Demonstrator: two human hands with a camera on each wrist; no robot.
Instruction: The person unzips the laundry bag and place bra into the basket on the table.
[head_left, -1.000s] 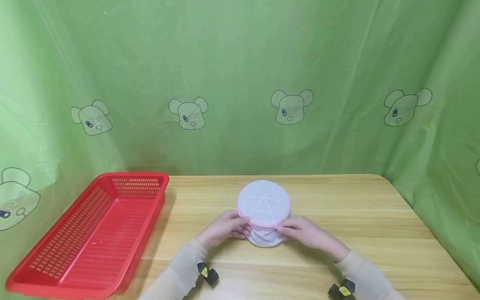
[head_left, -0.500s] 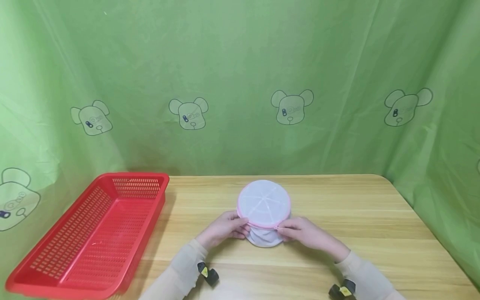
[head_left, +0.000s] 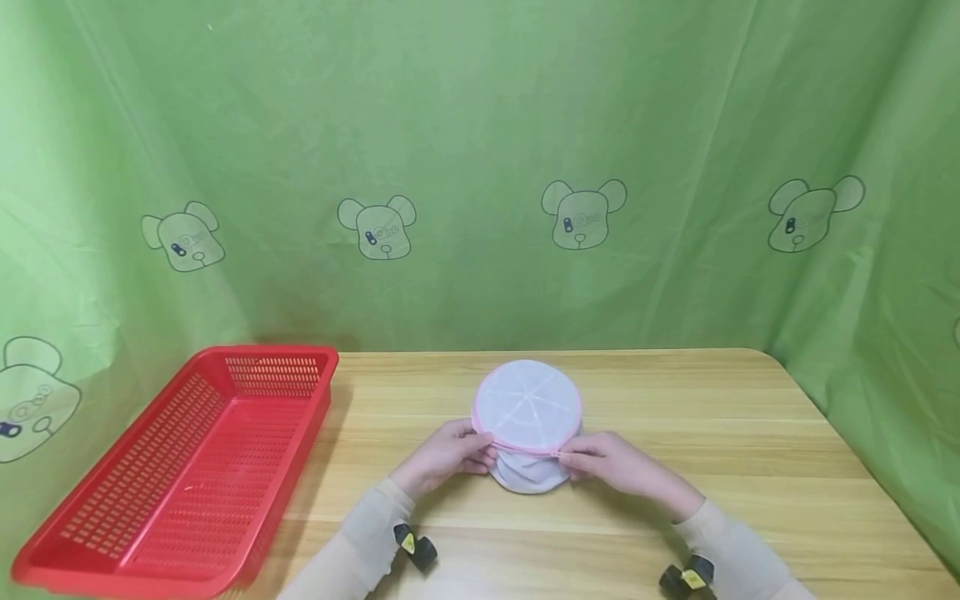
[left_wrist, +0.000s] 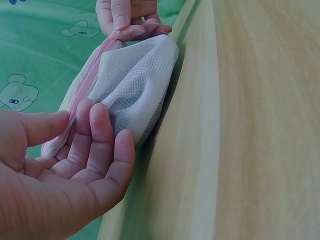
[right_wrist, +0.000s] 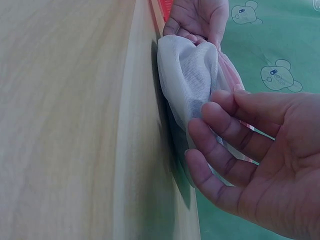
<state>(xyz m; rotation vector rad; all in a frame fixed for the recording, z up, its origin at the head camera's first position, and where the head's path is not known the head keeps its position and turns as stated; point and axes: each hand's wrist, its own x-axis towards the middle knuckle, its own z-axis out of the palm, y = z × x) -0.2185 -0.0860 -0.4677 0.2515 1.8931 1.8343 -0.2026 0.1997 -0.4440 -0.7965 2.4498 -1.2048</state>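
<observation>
A round white mesh laundry bag (head_left: 528, 404) with a pink zipper (left_wrist: 86, 85) round its top stands on the table. Its soft mesh side (right_wrist: 187, 70) sags in folds at the front. My left hand (head_left: 446, 457) pinches the zippered rim at the front left between thumb and fingers. At the front right, my right hand (head_left: 611, 462) pinches the zipper at what looks like its pull, thumb against index finger; its other fingers (right_wrist: 215, 155) are loosely bent beside the mesh. The bag's inside is hidden.
A red plastic basket (head_left: 273, 508) with slotted walls stands on the left of the wooden table (head_left: 712, 425). Behind and at both sides hangs a green curtain (head_left: 480, 100) with bear heads printed on it. Both sleeved wrists carry small black cameras.
My right hand has shifted very slightly to the right along the front of the rim, and the left hand slightly to the left. The bag stays in place.
</observation>
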